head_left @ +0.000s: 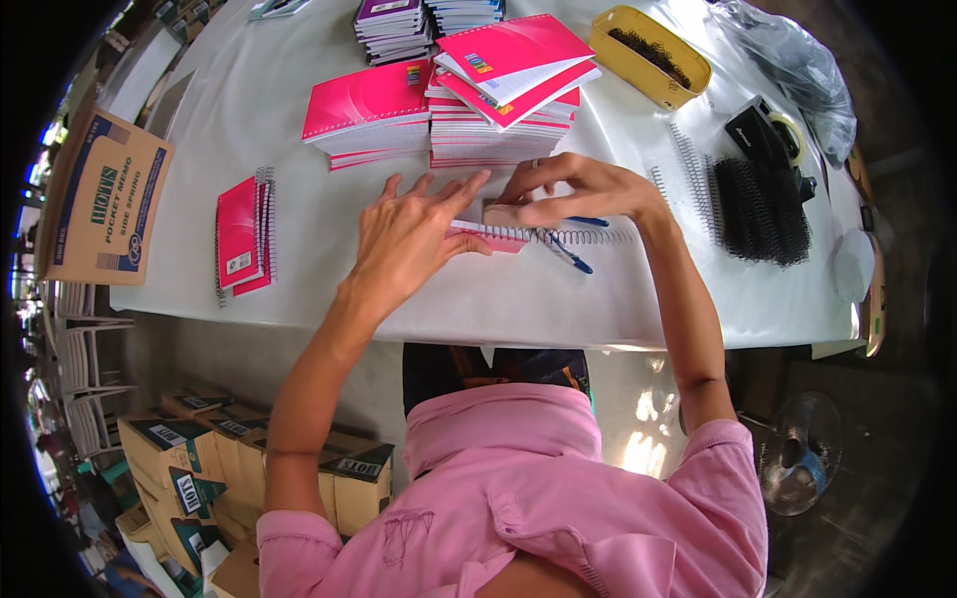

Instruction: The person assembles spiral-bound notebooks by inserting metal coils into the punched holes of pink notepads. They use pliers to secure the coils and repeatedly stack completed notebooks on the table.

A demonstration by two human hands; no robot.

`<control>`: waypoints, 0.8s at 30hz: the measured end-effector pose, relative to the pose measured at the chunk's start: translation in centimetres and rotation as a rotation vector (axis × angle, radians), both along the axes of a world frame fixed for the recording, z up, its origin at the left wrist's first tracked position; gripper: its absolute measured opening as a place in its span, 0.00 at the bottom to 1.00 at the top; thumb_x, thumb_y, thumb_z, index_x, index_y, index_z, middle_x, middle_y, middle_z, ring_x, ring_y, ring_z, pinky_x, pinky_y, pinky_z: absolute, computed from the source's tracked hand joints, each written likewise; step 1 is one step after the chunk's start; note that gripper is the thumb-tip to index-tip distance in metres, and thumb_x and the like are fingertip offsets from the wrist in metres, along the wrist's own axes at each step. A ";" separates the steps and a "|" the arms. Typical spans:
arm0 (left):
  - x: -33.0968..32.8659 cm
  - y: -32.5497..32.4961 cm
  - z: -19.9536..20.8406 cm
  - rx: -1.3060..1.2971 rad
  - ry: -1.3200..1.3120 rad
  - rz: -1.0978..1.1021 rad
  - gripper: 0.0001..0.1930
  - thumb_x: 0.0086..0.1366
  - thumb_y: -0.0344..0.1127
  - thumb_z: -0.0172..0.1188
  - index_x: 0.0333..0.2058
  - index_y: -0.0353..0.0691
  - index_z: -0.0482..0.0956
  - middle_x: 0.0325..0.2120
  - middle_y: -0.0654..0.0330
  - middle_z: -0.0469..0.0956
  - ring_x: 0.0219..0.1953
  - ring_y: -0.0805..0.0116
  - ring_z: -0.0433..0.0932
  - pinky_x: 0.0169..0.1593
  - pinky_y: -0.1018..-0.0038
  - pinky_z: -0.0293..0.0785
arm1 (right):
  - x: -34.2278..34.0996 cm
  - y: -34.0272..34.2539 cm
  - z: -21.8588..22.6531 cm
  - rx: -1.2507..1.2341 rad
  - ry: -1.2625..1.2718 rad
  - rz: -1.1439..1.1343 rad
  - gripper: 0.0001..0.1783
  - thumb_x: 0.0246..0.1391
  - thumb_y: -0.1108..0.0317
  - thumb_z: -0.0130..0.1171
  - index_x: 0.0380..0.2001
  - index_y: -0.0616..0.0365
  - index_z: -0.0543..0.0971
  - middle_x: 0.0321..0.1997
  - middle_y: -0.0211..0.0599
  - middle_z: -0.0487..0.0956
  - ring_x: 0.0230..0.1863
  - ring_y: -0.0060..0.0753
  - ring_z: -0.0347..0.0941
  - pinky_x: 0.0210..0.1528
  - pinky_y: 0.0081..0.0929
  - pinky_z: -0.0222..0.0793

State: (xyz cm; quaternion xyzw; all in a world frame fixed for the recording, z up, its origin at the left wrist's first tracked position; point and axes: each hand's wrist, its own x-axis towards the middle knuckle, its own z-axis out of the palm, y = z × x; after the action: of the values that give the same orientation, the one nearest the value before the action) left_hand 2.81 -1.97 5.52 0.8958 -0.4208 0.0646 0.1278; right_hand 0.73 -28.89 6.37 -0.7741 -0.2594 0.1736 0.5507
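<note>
Hands meet over a pink notebook (495, 236) lying flat near the front edge of the white table (299, 289). The left hand (411, 237) is spread open, palm down, fingers pressing the notebook's cover. The right hand (573, 189) is curled around a small pale block (503, 212) set on the notebook's wire spiral (588, 237), gripping it. A blue pen (566, 251) lies just beside the spiral at 5 o'clock from the block. Stacks of pink notebooks (459, 110) rise at 12 o'clock, a yellow tray (650, 56) at 1 o'clock, black spiral coils (760, 209) at 3 o'clock, and a small pink notebook pile (242, 234) at 9 o'clock.
</note>
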 end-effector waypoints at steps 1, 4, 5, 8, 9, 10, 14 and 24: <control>0.0 0.1 0.0 -0.009 -0.004 -0.006 0.43 0.49 0.62 0.66 0.65 0.62 0.68 0.48 0.47 0.80 0.55 0.45 0.76 0.55 0.53 0.74 | 0.1 0.0 -0.4 0.010 0.021 -0.015 0.33 0.55 0.41 0.61 0.46 0.64 0.83 0.40 0.40 0.83 0.45 0.35 0.75 0.50 0.32 0.67; -0.1 0.0 0.2 -0.060 0.080 0.083 0.43 0.48 0.59 0.69 0.65 0.63 0.68 0.49 0.48 0.80 0.57 0.46 0.75 0.55 0.56 0.75 | 0.5 -0.5 -0.8 0.316 0.106 0.005 0.34 0.53 0.41 0.64 0.48 0.62 0.84 0.41 0.40 0.84 0.46 0.35 0.76 0.50 0.32 0.68; -0.3 0.3 0.4 -0.066 0.125 0.133 0.43 0.47 0.58 0.70 0.65 0.63 0.68 0.49 0.49 0.80 0.58 0.47 0.74 0.55 0.57 0.75 | 0.6 0.1 -0.7 0.124 0.088 -0.004 0.35 0.52 0.41 0.64 0.48 0.64 0.83 0.41 0.42 0.83 0.46 0.35 0.76 0.51 0.32 0.69; -0.2 0.4 0.6 -0.130 0.164 0.090 0.44 0.48 0.52 0.73 0.65 0.57 0.67 0.55 0.56 0.78 0.59 0.45 0.73 0.54 0.60 0.77 | 1.2 1.4 -0.6 -0.250 0.063 -0.064 0.37 0.52 0.40 0.63 0.48 0.67 0.82 0.43 0.47 0.83 0.47 0.37 0.77 0.52 0.31 0.69; 0.2 0.5 0.3 -0.224 0.166 0.064 0.45 0.47 0.50 0.74 0.66 0.56 0.66 0.56 0.56 0.77 0.59 0.45 0.73 0.54 0.60 0.77 | 1.2 1.0 -1.0 -0.049 0.085 -0.054 0.37 0.51 0.39 0.63 0.48 0.66 0.83 0.43 0.47 0.83 0.47 0.37 0.77 0.52 0.31 0.69; 0.9 0.8 -0.5 -0.318 0.168 0.036 0.47 0.47 0.49 0.75 0.66 0.56 0.64 0.57 0.56 0.76 0.60 0.45 0.72 0.55 0.60 0.76 | 1.1 0.4 -1.3 0.151 0.107 -0.043 0.37 0.51 0.38 0.63 0.47 0.65 0.83 0.42 0.46 0.83 0.47 0.36 0.77 0.52 0.31 0.69; 1.3 0.7 -2.1 -0.617 0.400 0.043 0.56 0.42 0.41 0.80 0.70 0.54 0.56 0.61 0.54 0.72 0.62 0.47 0.70 0.57 0.58 0.75 | 0.9 1.3 0.5 -0.118 0.155 -0.129 0.32 0.51 0.48 0.66 0.47 0.68 0.82 0.49 0.48 0.82 0.54 0.37 0.75 0.61 0.32 0.65; -0.9 -0.8 -5.8 -1.144 0.815 0.151 0.60 0.45 0.31 0.79 0.72 0.47 0.48 0.60 0.50 0.72 0.59 0.62 0.73 0.56 0.72 0.79 | 0.7 -0.2 -1.5 0.449 0.194 -0.027 0.37 0.52 0.38 0.63 0.47 0.66 0.83 0.44 0.45 0.83 0.48 0.37 0.76 0.53 0.32 0.69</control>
State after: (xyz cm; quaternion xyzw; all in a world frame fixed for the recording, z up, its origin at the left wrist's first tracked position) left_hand 1.90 -2.80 -0.28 0.6676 -0.1762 -0.0563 0.7211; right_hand 1.41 -29.04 4.82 -0.6153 -0.2269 0.1777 0.7337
